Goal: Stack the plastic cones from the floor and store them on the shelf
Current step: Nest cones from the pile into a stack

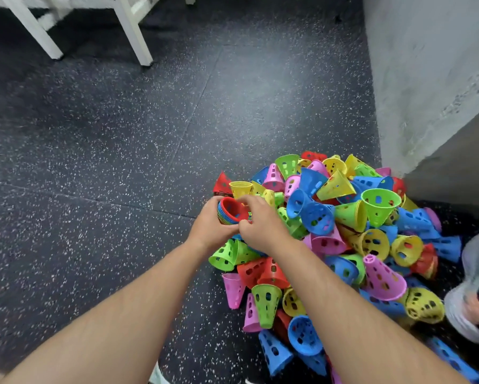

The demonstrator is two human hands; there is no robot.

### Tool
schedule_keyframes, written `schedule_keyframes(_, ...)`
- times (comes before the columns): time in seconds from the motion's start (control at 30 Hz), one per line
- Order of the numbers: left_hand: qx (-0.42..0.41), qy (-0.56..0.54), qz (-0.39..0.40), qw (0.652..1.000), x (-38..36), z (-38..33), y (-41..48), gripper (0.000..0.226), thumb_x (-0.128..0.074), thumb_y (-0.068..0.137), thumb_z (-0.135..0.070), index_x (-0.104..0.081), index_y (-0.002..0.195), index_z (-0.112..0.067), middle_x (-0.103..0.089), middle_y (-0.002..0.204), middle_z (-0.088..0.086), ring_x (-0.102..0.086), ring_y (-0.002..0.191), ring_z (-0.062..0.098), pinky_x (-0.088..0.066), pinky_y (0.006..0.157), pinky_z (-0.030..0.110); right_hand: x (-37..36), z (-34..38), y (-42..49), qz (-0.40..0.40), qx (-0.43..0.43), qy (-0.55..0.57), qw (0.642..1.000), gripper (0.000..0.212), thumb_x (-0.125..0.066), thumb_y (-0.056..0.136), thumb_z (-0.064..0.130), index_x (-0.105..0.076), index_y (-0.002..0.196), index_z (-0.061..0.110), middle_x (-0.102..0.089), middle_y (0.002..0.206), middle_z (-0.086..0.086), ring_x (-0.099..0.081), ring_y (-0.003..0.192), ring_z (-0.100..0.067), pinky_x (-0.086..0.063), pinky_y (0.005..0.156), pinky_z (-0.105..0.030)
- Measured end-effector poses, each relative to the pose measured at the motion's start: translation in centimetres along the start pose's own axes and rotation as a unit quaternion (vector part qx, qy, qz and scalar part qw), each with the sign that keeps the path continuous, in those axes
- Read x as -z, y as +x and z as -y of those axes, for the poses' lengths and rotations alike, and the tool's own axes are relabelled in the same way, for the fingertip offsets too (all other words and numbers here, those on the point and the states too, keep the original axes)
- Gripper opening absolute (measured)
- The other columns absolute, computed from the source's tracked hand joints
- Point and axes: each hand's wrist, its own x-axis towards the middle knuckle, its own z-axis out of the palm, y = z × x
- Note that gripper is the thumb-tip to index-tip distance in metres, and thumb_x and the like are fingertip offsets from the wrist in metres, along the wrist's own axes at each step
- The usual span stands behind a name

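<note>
**Light, nesting cones: hold the stack by its rims**

Both hands meet over the near-left edge of a big heap of perforated plastic cones in red, yellow, green, blue and pink [343,239], which lies on the dark speckled rubber floor [108,162] against a grey concrete wall [426,79]. The left hand [209,227] is curled closed around a short nested stack of cones with a red one on top [230,212], held on its side with the open mouths facing up and to the right. The right hand [260,221] rests against the stack's rim with thumb and fingers pinched at the edge; whether it grips a separate cone or only steadies the stack cannot be told.

The cones look thin-walled, hollow and full of cut-out holes, so each should weigh almost nothing and flex a little if squeezed. Smooth plastic probably slides easily, which helps nesting but lets a stack slip apart if tilted. The sensible grip for a loose cone is likely the wide rim or the narrow tip, with fingers through a hole for purchase; the stack is best wrapped round its banded rims, as the left hand does.

Most cones lie loose and tumbled, so the stacking seems far from done. White frame legs [133,31] stand at the far left; no shelf is clearly visible.
</note>
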Motion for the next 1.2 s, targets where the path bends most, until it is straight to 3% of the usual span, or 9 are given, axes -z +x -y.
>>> schedule_keyframes(0.13, 0.001, -0.016, -0.008, 1.000, -0.5, 0.9, 2.2, 0.048, -0.088, 0.066, -0.019, -0.057, 0.099, -0.035, -0.066, 0.097, -0.014, -0.060, 0.079, -0.011, -0.044, 0.070, 0.009, -1.0, -0.5, 2.5, -0.047, -0.024, 0.015, 0.998, 0.046, -0.050, 0.086, 0.008, -0.054, 0.132, 0.015, -0.053, 0.130, -0.004, -0.051, 0.119, -0.018, -0.041, 0.105, -0.034)
schedule_keyframes(0.27, 0.024, -0.014, 0.008, 1.000, -0.1, -0.5, 3.1, 0.049, -0.089, 0.062, -0.027, -0.059, 0.101, -0.032, -0.066, 0.096, -0.014, -0.061, 0.082, -0.008, -0.045, 0.070, 0.008, 0.1, 0.1, 3.5, -0.021, -0.042, -0.002, 0.999, 0.049, -0.051, 0.085, 0.009, -0.054, 0.134, 0.013, -0.054, 0.131, -0.006, -0.053, 0.120, -0.022, -0.042, 0.107, -0.042)
schedule_keyframes(0.37, 0.034, -0.003, 0.051, 0.998, 0.9, -1.2, 2.4, 0.052, -0.091, 0.068, -0.016, -0.059, 0.109, -0.023, -0.064, 0.097, -0.013, -0.058, 0.077, -0.017, -0.042, 0.068, 0.004, 2.1, 0.9, 2.8, 0.031, -0.029, -0.033, 0.999, 0.050, -0.050, 0.088, 0.007, -0.053, 0.137, 0.014, -0.055, 0.136, -0.007, -0.052, 0.125, -0.023, -0.040, 0.109, -0.038)
schedule_keyframes(0.5, 0.038, 0.027, 0.062, 0.997, 1.5, -1.4, 2.7, 0.057, -0.092, 0.068, -0.017, -0.057, 0.112, -0.022, -0.063, 0.099, -0.015, -0.059, 0.082, -0.010, -0.042, 0.070, 0.005, 3.2, 1.5, 2.0, 0.046, 0.007, -0.068, 0.997, 0.048, -0.048, 0.089, 0.001, -0.054, 0.135, 0.012, -0.057, 0.135, -0.010, -0.052, 0.124, -0.027, -0.041, 0.105, -0.037)
schedule_keyframes(0.63, 0.016, 0.020, 0.031, 0.999, 0.4, -1.0, 4.5, 0.053, -0.089, 0.068, -0.016, -0.055, 0.109, -0.022, -0.065, 0.099, -0.010, -0.063, 0.087, 0.001, -0.047, 0.077, 0.019, 3.0, 0.3, 3.0, -0.006, 0.054, -0.103, 0.993, 0.047, -0.049, 0.087, -0.003, -0.059, 0.131, 0.009, -0.059, 0.127, -0.014, -0.050, 0.122, -0.030, -0.040, 0.103, -0.041)
schedule_keyframes(0.83, 0.030, -0.029, -0.007, 0.999, -1.7, -1.0, 3.4, 0.055, -0.086, 0.059, -0.027, -0.055, 0.105, -0.031, -0.069, 0.102, -0.007, -0.068, 0.094, 0.010, -0.056, 0.089, 0.039, 1.9, -0.6, 3.5, -0.027, -0.023, -0.175, 0.984, 0.031, -0.055, 0.079, 0.004, -0.066, 0.105, 0.017, -0.064, 0.105, -0.007, -0.056, 0.104, -0.032, -0.051, 0.082, -0.044)
schedule_keyframes(0.97, 0.035, -0.036, -0.018, 0.999, -2.5, 1.1, 2.8, 0.057, -0.086, 0.055, -0.034, -0.057, 0.104, -0.032, -0.070, 0.102, -0.007, -0.069, 0.095, 0.012, -0.056, 0.090, 0.044, 0.5, -1.4, 3.6, -0.014, -0.028, -0.204, 0.978, 0.035, -0.057, 0.081, 0.006, -0.065, 0.113, 0.017, -0.062, 0.111, -0.009, -0.051, 0.111, -0.032, -0.047, 0.090, -0.042)
schedule_keyframes(1.03, 0.030, -0.032, -0.023, 0.999, -2.6, 2.1, 2.1, 0.056, -0.085, 0.056, -0.033, -0.058, 0.105, -0.031, -0.068, 0.104, -0.007, -0.067, 0.097, 0.011, -0.056, 0.091, 0.041, 0.0, -1.7, 2.9, -0.046, -0.016, -0.199, 0.979, 0.037, -0.059, 0.082, 0.005, -0.063, 0.118, 0.013, -0.062, 0.114, -0.009, -0.048, 0.115, -0.032, -0.044, 0.095, -0.043)
schedule_keyframes(1.2, 0.013, -0.020, -0.014, 1.000, -2.0, 3.4, 0.0, 0.056, -0.091, 0.063, -0.036, -0.058, 0.108, -0.028, -0.066, 0.104, -0.009, -0.065, 0.096, 0.004, -0.053, 0.085, 0.026, -1.8, -2.3, -0.8, -0.134, -0.022, -0.217, 0.967, 0.019, -0.059, 0.083, 0.018, -0.062, 0.097, 0.007, -0.060, 0.101, -0.013, -0.050, 0.100, -0.033, -0.042, 0.085, -0.044)
